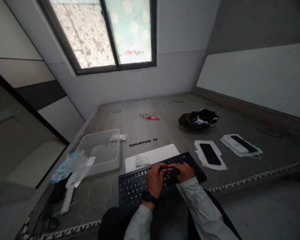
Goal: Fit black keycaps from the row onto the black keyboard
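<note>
clear plastic tub (pixel 107 156) — small white packet (pixel 91 161) inside

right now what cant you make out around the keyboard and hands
- Head view: keyboard middle keys, covered by left hand and right hand.
- Small dark thing between the fingers: too small to identify.
- Row of black pieces: too small.
- Cap contents: blurred.

A black keyboard (pixel 140 186) is lying on a grey mattress (pixel 165 113) showing a faint hexagon pattern. Just behind the keyboard a white sheet (pixel 162 154) is showing; farther back a red wrapper (pixel 151 117) is glowing. Pale sleeves are covering both arms, and a black watch (pixel 150 197) is circling the left wrist.
</note>
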`<state>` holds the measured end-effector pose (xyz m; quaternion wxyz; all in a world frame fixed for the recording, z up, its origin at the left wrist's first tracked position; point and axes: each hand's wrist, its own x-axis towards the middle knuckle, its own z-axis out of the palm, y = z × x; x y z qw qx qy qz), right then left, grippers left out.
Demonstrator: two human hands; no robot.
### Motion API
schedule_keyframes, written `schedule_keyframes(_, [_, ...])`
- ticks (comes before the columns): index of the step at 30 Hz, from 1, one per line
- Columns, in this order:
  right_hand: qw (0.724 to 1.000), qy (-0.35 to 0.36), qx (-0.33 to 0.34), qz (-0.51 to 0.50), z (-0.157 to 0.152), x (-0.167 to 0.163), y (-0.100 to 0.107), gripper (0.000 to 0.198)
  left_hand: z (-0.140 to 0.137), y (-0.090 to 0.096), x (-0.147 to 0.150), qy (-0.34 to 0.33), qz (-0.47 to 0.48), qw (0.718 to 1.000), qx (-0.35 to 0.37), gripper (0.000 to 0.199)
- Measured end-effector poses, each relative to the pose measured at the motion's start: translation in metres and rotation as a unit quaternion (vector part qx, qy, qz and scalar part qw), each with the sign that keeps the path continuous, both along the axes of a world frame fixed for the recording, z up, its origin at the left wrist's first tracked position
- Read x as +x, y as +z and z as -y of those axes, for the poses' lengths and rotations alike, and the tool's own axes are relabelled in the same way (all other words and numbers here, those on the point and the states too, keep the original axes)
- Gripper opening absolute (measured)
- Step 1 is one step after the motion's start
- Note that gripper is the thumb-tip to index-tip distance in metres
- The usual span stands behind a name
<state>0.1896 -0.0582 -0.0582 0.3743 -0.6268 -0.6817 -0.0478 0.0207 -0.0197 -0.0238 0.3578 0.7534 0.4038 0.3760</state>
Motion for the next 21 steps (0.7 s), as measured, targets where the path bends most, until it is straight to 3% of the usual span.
schedule_keyframes(21, [0.999,-0.006,-0.033,0.003,0.0009,0.0006,0.0003,0.023,0.0006,0.0031,-0.0012,-0.009,-0.001,1.0,0.006,0.02])
